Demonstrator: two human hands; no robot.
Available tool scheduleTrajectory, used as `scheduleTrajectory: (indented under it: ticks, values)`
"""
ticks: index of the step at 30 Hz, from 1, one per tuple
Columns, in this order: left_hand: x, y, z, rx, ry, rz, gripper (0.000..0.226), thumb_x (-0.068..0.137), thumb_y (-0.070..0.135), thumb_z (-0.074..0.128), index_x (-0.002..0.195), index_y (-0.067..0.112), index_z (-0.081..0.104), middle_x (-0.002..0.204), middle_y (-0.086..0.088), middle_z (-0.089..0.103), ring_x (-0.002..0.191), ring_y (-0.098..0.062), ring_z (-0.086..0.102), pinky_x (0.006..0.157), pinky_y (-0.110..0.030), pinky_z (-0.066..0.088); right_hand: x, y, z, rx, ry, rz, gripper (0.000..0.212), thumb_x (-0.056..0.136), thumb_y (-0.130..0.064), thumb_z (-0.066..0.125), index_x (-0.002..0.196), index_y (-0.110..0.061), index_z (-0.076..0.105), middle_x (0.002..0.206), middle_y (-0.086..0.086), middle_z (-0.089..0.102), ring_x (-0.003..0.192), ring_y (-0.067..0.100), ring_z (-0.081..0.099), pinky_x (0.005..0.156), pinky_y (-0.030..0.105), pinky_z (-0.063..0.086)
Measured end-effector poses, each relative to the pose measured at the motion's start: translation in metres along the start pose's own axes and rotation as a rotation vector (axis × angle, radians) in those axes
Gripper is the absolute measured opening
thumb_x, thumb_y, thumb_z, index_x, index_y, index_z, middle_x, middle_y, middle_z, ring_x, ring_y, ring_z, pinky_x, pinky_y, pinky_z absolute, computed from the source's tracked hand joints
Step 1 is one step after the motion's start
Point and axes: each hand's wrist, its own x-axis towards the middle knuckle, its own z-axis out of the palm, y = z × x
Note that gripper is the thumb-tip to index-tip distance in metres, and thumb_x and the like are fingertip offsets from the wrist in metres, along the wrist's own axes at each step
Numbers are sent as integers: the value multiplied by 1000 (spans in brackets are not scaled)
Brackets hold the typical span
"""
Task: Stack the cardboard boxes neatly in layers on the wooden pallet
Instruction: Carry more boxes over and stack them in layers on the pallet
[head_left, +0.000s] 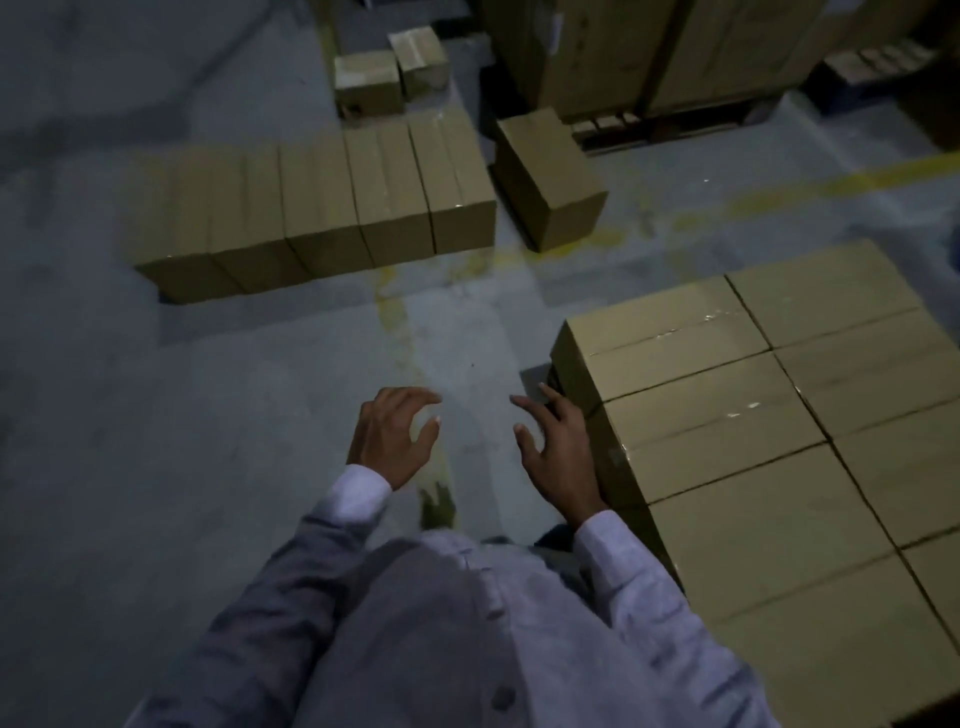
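Observation:
A stack of brown cardboard boxes (769, 415) fills the right side, its top layer laid in neat rows; the pallet under it is hidden. My right hand (558, 457) hangs just left of the stack's near corner, fingers spread and relaxed, holding nothing. My left hand (395, 436) hovers over the bare floor a little to the left, fingers loosely curved and empty. A row of several boxes (322, 208) stands on the floor further ahead, and a single loose box (550, 176) lies at an angle to its right.
Two small boxes (389, 73) sit behind the row. Tall cartons on a dark pallet (670, 124) stand at the back right. Worn yellow floor lines (831, 182) cross the grey concrete. Open floor lies between me and the row.

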Motion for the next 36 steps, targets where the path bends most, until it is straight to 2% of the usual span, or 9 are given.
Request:
scheduleTrajectory:
  ticks: [7, 12, 19, 22, 26, 32, 36]
  values:
    - [94, -65, -8, -43, 75, -81, 29, 97, 39, 70, 121, 27, 76, 124, 4, 74, 117, -28, 65, 95, -49, 52, 123, -16, 11, -20, -8, -118, 38, 103, -30, 64, 140, -35, 67, 158, 5, 49, 138, 33, 51, 103, 51, 51]
    - [199, -99, 21, 30, 129, -91, 36, 91, 40, 75, 126, 27, 75, 134, 1, 68, 126, -32, 59, 100, -48, 48, 259, 6, 19, -17, 2, -133, 39, 101, -32, 64, 139, -36, 69, 158, 6, 51, 139, 37, 49, 112, 48, 44]
    - [358, -114, 34, 44, 159, -150, 43, 89, 39, 77, 130, 28, 72, 139, 2, 65, 129, -31, 57, 103, -53, 47, 470, 19, -11, -42, 66, -168, 38, 101, -25, 67, 138, -32, 69, 152, 10, 55, 136, 38, 49, 111, 46, 43]
    - [420, -122, 34, 47, 175, -172, 47, 89, 39, 76, 133, 23, 71, 138, -2, 67, 126, -33, 60, 102, -52, 48, 541, 17, -18, -70, 28, -137, 39, 100, -25, 68, 138, -33, 69, 154, 7, 54, 135, 37, 47, 109, 47, 45]
    - [486, -142, 42, 29, 112, -193, 50, 90, 45, 74, 134, 22, 71, 137, -3, 69, 125, -31, 63, 102, -48, 49, 601, 28, -12, -62, 12, -91, 40, 100, -24, 69, 138, -35, 69, 156, 4, 51, 136, 35, 46, 109, 46, 44]
    - [610, -186, 78, -26, 17, -183, 53, 88, 46, 74, 135, 23, 70, 138, -4, 69, 123, -32, 64, 100, -50, 51, 691, 62, 12, -30, -11, 6, 39, 99, -26, 71, 137, -35, 70, 156, 6, 53, 137, 38, 47, 110, 45, 41]
    - [701, -192, 111, -115, -83, -80, 55, 87, 43, 76, 137, 21, 69, 137, -7, 68, 125, -33, 62, 103, -52, 51, 756, 88, -4, -9, 95, 150, 41, 95, -31, 68, 136, -38, 70, 156, 3, 55, 143, 38, 48, 114, 52, 41]
